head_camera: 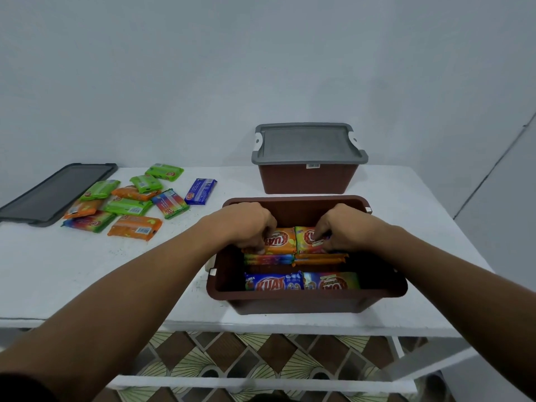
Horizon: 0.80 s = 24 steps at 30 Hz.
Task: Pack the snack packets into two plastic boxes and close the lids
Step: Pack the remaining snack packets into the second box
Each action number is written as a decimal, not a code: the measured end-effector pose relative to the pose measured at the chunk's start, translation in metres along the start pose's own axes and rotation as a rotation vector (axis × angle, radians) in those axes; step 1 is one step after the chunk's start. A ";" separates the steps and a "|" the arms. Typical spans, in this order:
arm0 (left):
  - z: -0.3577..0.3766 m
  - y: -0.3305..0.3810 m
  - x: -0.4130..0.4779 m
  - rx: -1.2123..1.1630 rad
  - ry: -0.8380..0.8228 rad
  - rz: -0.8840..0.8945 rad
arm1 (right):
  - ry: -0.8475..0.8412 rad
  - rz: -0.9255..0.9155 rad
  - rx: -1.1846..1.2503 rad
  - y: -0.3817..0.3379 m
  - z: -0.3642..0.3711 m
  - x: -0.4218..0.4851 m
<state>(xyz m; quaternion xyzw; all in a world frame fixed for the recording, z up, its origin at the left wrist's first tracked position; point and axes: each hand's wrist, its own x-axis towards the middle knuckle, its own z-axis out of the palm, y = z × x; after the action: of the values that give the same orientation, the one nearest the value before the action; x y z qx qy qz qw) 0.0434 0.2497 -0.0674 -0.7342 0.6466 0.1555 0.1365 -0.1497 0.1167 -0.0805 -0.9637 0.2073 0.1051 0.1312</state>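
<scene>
Left hand (246, 227) pinches orange packet (282, 242), right hand (340, 230) yellow packet (306, 242), fingers (261, 249) curled. I judge them light, slippery; grip edges.

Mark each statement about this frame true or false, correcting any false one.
1. The far box has its grey lid on. True.
2. The left hand and right hand both reach into the near box. True.
3. The loose lid lies right of the near box. False: the loose lid lies at the table's left end.
4. No packets remain outside the boxes. False: loose packets lie left of the near box.
5. The left hand grips the orange packet, the right hand the yellow packet. True.
</scene>
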 end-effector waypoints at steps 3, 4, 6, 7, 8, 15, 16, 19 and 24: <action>-0.002 0.002 0.001 0.000 0.001 -0.023 | 0.002 0.008 0.004 -0.001 0.001 -0.001; -0.002 0.002 0.001 0.001 0.003 -0.022 | 0.003 0.012 0.004 -0.001 0.001 -0.002; -0.002 0.003 0.001 0.000 -0.004 -0.009 | 0.003 0.014 0.013 -0.001 0.000 -0.003; -0.002 0.002 -0.001 -0.004 -0.013 0.004 | 0.000 0.012 0.023 -0.002 -0.001 -0.003; -0.002 -0.001 -0.003 -0.017 -0.012 0.028 | 0.000 0.008 0.037 -0.004 -0.003 -0.004; -0.020 -0.026 -0.022 -0.304 0.426 0.180 | 0.437 -0.018 0.358 -0.034 -0.032 0.007; -0.022 -0.031 -0.024 -0.316 0.493 0.189 | 0.489 -0.029 0.373 -0.040 -0.035 0.013; -0.026 -0.049 -0.031 -0.325 0.617 0.197 | 0.559 -0.066 0.366 -0.060 -0.040 0.034; -0.021 -0.089 -0.048 -0.324 0.668 0.162 | 0.531 -0.099 0.358 -0.100 -0.043 0.070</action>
<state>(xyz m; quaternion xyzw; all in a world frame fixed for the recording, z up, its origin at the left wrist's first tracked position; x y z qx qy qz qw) 0.1269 0.2955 -0.0289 -0.7030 0.6784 0.0181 -0.2125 -0.0383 0.1658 -0.0366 -0.9280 0.2025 -0.1946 0.2449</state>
